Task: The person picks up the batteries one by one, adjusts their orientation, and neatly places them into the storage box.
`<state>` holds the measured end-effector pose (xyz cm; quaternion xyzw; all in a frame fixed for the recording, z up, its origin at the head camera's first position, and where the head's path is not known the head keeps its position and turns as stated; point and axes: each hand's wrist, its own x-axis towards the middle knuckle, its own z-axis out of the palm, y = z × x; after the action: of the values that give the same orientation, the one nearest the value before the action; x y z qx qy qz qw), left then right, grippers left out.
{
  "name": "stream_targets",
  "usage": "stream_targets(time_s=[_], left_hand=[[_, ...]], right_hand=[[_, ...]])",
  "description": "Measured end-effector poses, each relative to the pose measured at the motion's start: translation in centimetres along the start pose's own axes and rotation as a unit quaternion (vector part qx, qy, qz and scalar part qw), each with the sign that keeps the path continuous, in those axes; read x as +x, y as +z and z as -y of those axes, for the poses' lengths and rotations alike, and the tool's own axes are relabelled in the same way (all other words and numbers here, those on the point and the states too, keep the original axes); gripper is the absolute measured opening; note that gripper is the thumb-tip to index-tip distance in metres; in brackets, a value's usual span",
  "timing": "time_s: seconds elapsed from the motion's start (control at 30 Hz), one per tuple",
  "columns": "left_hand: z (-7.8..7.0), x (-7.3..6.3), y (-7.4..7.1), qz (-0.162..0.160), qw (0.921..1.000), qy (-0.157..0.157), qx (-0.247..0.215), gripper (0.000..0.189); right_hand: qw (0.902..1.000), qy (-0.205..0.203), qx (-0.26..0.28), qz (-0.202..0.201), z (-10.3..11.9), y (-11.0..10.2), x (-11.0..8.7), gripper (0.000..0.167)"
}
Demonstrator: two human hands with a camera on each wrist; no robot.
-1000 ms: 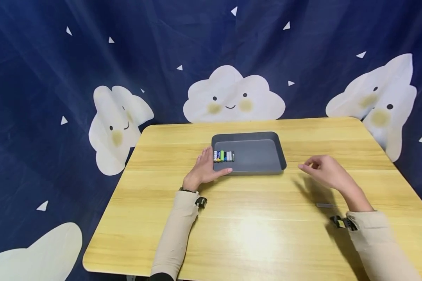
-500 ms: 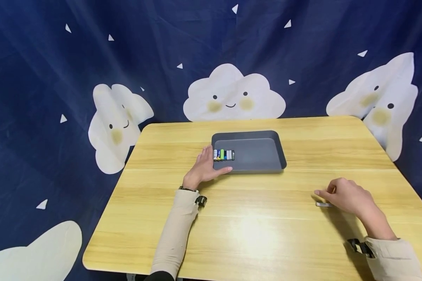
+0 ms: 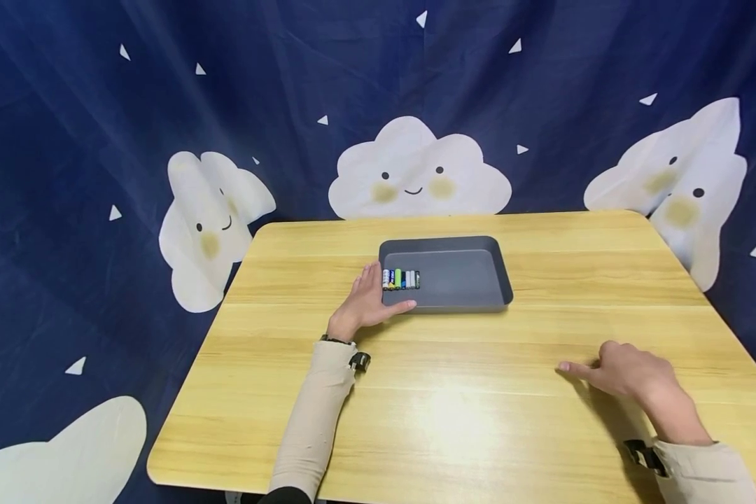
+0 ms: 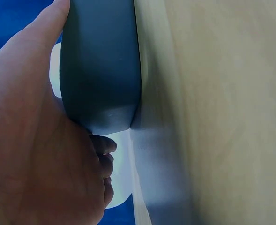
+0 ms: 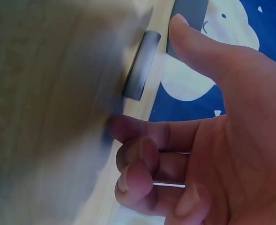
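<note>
A dark grey tray (image 3: 460, 280) lies on the table, with several batteries (image 3: 398, 278) in a side-by-side row at its left end. My left hand (image 3: 362, 301) rests against the tray's near left corner, fingers straight along the left wall and thumb along the front rim. To the right, my right hand (image 3: 636, 374) is low over the table. In the right wrist view a single grey battery (image 5: 142, 65) lies on the wood between thumb and forefinger, apart from both. The thumb is extended and the other fingers are loosely bent. That battery is hidden behind the hand in the head view.
The light wooden table (image 3: 453, 392) has rounded corners. Behind it hangs a dark blue curtain (image 3: 290, 63) printed with white clouds and small triangles.
My right hand has moved right and toward me from beside the tray, down to the loose battery, and its thumb has straightened out. The left hand and tray have stayed still.
</note>
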<state>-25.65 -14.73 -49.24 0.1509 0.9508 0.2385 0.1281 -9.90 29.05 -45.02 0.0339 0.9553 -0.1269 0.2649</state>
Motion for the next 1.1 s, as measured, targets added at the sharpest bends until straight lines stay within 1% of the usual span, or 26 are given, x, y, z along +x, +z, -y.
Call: stream_targets(time_s=[0.07,0.23,0.3,0.4,0.47,0.53,0.6,0.7,0.87,1.1], left_hand=[[0.0,0.0,0.0,0.0,1.0,-0.002,0.001,0.13],[0.0,0.0,0.1,0.002,1.0,-0.002,0.002,0.129],[-0.1,0.0,0.1,0.003,1.0,-0.001,0.002,0.129],[-0.1,0.0,0.1,0.003,1.0,0.0,0.001,0.129],[-0.1,0.0,0.1,0.002,1.0,0.001,0.002,0.129],[-0.1,0.0,0.1,-0.001,1.0,0.001,0.001,0.129],[0.0,0.0,0.0,-0.005,1.0,0.0,0.002,0.129],[0.2,0.0,0.1,-0.008,1.0,0.0,0.003,0.129],[0.3,0.1,0.1,-0.001,1.0,0.0,0.003,0.13],[0.2,0.2,0.1,0.001,1.0,-0.002,0.0,0.13]], right_hand=[[1.0,-0.001,-0.005,-0.001,0.2,0.0,0.0,0.081],[0.9997,-0.015,-0.014,-0.017,0.5,0.4,-0.1,0.068],[0.9996,-0.016,-0.013,-0.02,0.7,0.5,-0.1,0.067],[0.9996,-0.008,-0.004,-0.025,1.0,0.4,-0.1,0.072],[0.9996,-0.005,-0.003,-0.029,1.3,0.3,0.1,0.08],[0.9994,-0.003,-0.003,-0.034,1.6,0.1,0.4,0.092],[0.9993,-0.001,-0.009,-0.037,1.9,0.0,0.9,0.101],[0.999,0.009,-0.022,-0.038,2.5,-0.1,1.9,0.109],[0.9982,0.019,-0.043,-0.038,2.9,-0.3,2.9,0.102],[0.9991,0.008,-0.033,-0.026,3.1,-0.7,2.5,0.105]])
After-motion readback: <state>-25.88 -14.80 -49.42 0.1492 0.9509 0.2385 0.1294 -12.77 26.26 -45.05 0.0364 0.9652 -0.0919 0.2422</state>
